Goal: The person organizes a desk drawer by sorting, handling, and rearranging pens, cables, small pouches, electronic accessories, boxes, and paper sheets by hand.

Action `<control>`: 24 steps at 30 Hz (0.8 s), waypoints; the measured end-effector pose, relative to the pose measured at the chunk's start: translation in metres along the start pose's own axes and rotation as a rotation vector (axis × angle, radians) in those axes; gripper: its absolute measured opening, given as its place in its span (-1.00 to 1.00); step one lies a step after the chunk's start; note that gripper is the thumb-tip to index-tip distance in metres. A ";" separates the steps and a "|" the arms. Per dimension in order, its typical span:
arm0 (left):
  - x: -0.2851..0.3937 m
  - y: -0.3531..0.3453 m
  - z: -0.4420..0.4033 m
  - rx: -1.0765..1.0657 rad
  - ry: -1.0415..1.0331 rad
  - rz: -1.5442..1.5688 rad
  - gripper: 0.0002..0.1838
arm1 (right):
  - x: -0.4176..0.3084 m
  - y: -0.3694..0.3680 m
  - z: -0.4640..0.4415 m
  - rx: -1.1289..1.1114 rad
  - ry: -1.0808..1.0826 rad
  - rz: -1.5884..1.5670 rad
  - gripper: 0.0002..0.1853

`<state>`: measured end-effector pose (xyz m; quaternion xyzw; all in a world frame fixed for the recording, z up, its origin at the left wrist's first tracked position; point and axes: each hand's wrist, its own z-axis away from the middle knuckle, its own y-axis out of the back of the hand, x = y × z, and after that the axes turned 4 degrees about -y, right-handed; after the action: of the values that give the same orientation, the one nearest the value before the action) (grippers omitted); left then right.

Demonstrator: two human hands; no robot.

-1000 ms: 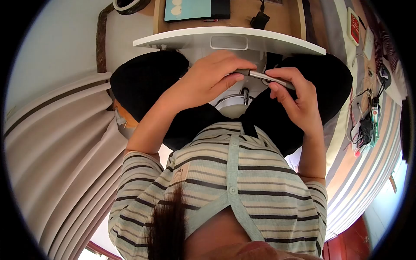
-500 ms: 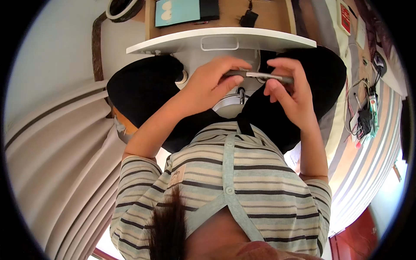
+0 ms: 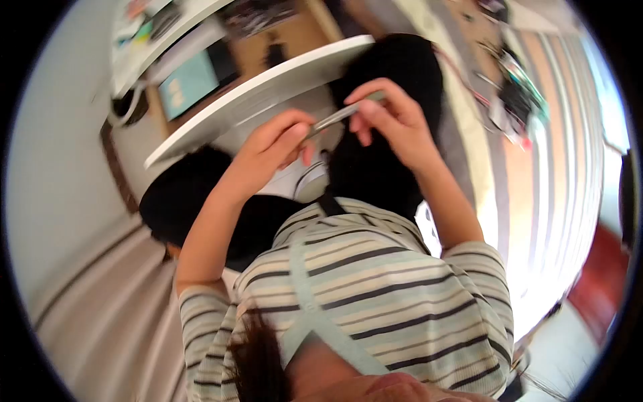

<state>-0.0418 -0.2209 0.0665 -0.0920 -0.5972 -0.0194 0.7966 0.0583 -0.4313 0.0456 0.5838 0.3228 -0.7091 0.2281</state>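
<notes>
On the near side of the drawer front (image 3: pixel 268 83), I have the slim silver tool (image 3: pixel 335 119) between both hands: the left hand (image 3: pixel 266 145) has its thumb and fingers closed on one end, the right hand (image 3: pixel 394 122) pinches the other, presumably to steady it with the middle exposed. Beyond the drawer front, a teal booklet (image 3: pixel 189 82) lies flat inside, seemingly stowed. Compared with the earlier frame, my view is turned: the drawer front slants, and a white surface (image 3: pixel 127 67) shows past its left part.
</notes>
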 end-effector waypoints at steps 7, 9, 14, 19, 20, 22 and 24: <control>0.011 -0.017 -0.025 -0.048 -0.142 -0.094 -0.54 | -0.021 0.105 0.093 0.625 0.180 -0.145 -0.80; 0.014 -0.010 -0.028 -0.062 -0.157 -0.084 -0.57 | -0.025 0.144 0.134 0.854 0.287 -0.108 -0.82; 0.016 -0.001 -0.033 0.048 -0.169 -0.133 -0.63 | -0.009 0.224 0.244 1.111 0.245 -0.073 -0.83; 0.011 0.003 -0.034 0.124 -0.146 -0.130 -0.66 | 0.028 0.265 0.270 1.397 -0.275 0.966 -0.79; 0.010 0.003 -0.034 0.128 -0.139 -0.130 -0.67 | 0.023 0.259 0.255 1.366 -0.095 1.319 -0.77; 0.010 0.002 -0.034 0.136 -0.128 -0.135 -0.67 | 0.005 0.246 0.214 1.223 0.140 1.590 -0.68; 0.013 0.001 -0.034 0.136 -0.135 -0.139 -0.68 | -0.011 0.235 0.164 1.091 0.229 1.493 -0.65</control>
<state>-0.0055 -0.2243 0.0691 0.0028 -0.6543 -0.0280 0.7557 0.1139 -0.7121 0.0295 0.7330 -0.4936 -0.3705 0.2861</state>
